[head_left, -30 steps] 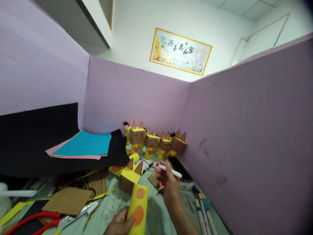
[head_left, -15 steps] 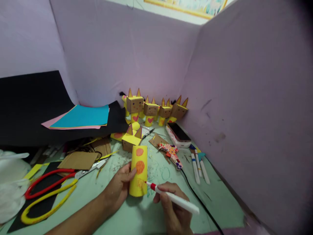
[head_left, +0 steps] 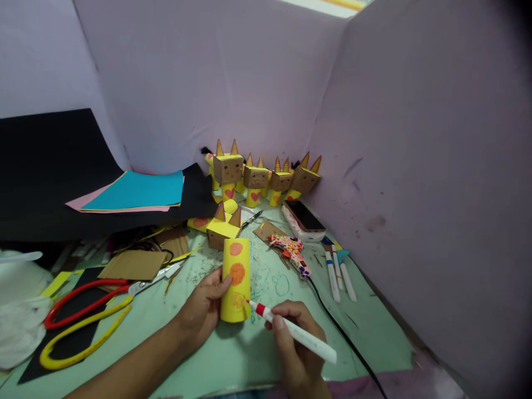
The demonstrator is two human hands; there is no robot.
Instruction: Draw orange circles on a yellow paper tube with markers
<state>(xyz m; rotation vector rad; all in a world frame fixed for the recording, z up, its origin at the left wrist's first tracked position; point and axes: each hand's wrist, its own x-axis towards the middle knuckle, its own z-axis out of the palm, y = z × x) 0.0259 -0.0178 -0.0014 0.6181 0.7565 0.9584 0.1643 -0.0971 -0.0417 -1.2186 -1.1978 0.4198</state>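
Observation:
Upright near the middle of the table is a yellow paper tube [head_left: 242, 288] with two orange-red dots and a paler orange patch lower down. My left hand [head_left: 204, 303] grips it from the left, thumb on its front. In my right hand [head_left: 296, 338] is a white marker [head_left: 310, 342] with a red collar, its tip at or very near the tube's lower right edge. Just behind the tube sits a cardboard box head [head_left: 220, 233] with a yellow top and two pointed ears.
Scissors [head_left: 89, 284], cardboard scraps [head_left: 133, 265] and coloured sheets [head_left: 139, 191] lie left. Box-headed figures [head_left: 255, 177] stand at the back. To the right are a phone [head_left: 305, 215], a patterned glue gun [head_left: 291, 250] with a black cord, and several markers [head_left: 332, 277].
The camera view has tilted slightly down, so most things appear a little higher. My left hand still grips the tube, and the marker tip stays by its lower right edge.

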